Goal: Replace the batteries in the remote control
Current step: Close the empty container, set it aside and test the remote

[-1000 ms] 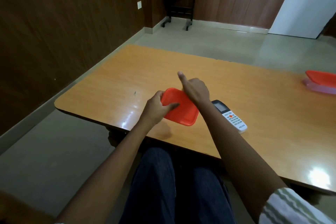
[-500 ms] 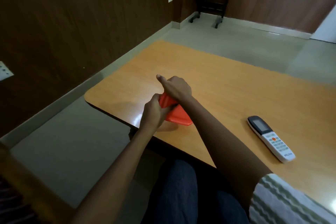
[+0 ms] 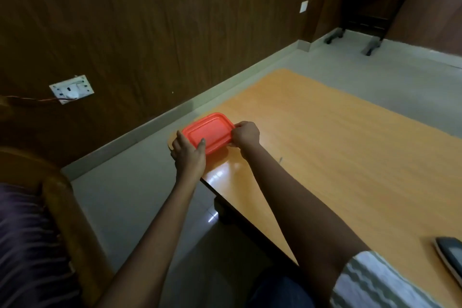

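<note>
A flat red plastic lid [image 3: 208,131] lies at the near left corner of the orange wooden table [image 3: 337,147]. My left hand [image 3: 188,155] grips its near left edge, thumb on top. My right hand [image 3: 245,135] pinches its right edge with curled fingers. The remote control [image 3: 450,256] lies at the far right edge of the view, only its dark screen end showing. No batteries are visible.
A wooden chair arm [image 3: 65,207] with a striped cushion is at the lower left. A wall socket [image 3: 72,89] with a wire sits on the dark panelled wall. A small dark side table [image 3: 370,7] stands in the far corner.
The view has swung left. Both hands have carried the red lid to the table's left corner and laid it flat. The remote now sits at the right edge of the view.
</note>
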The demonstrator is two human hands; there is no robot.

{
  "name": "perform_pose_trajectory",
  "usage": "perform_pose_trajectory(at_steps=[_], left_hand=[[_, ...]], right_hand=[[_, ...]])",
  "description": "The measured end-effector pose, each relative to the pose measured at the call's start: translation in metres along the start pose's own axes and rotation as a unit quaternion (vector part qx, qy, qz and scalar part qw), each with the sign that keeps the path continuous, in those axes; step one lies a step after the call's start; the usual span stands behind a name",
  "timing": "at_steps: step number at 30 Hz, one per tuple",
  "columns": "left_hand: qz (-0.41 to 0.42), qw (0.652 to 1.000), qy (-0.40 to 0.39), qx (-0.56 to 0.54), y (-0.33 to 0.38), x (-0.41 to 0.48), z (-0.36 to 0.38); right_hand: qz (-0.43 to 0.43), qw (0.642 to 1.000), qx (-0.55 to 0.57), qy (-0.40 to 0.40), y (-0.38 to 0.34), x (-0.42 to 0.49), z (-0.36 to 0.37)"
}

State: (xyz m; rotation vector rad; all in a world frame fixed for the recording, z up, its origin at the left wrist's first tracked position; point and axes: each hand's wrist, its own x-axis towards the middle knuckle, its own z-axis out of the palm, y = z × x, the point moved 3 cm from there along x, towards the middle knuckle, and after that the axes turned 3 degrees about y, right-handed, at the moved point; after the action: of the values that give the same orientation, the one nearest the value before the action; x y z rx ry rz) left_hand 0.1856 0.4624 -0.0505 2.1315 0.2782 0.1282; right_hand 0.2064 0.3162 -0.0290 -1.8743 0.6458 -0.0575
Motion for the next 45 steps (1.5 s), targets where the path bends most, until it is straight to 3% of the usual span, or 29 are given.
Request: perform_pose_trajectory(at_steps=[5,11,17,24,34,37,39,41,45], left_hand=[[0.038,0.994,-0.036,0.101,-0.014,0.017,-0.006],[0.022,0.994,-0.031,0.100,-0.015,0.024,-0.011],[0.016,0.995,-0.024,0.093,-0.012,0.024,-0.016],[0.101,0.994,0.037,0.023,0.031,-0.014,-0.009],[0.241,0.955,-0.161,-0.062,0.107,-0.169,0.087],[0.258,0.934,-0.234,-0.073,0.123,-0.221,0.113],[0.275,0.916,-0.285,-0.055,0.129,-0.250,0.128],[0.287,0.895,-0.342,-0.013,0.132,-0.280,0.145],[0.284,0.853,-0.432,0.071,0.125,-0.316,0.171]], right_hand=[[-0.031,0.998,-0.060,-0.008,-0.011,0.022,0.026],[-0.025,0.998,-0.054,-0.017,-0.013,0.031,0.035],[-0.010,0.999,0.031,-0.009,-0.003,0.023,0.019],[-0.001,0.990,0.137,0.017,0.018,-0.020,-0.053],[0.033,0.970,0.150,0.187,0.099,-0.123,-0.220],[0.041,0.959,0.106,0.261,0.134,-0.157,-0.273],[0.054,0.954,0.016,0.293,0.159,-0.176,-0.305],[0.102,0.947,-0.086,0.294,0.187,-0.196,-0.335],[0.174,0.940,-0.197,0.215,0.222,-0.218,-0.363]])
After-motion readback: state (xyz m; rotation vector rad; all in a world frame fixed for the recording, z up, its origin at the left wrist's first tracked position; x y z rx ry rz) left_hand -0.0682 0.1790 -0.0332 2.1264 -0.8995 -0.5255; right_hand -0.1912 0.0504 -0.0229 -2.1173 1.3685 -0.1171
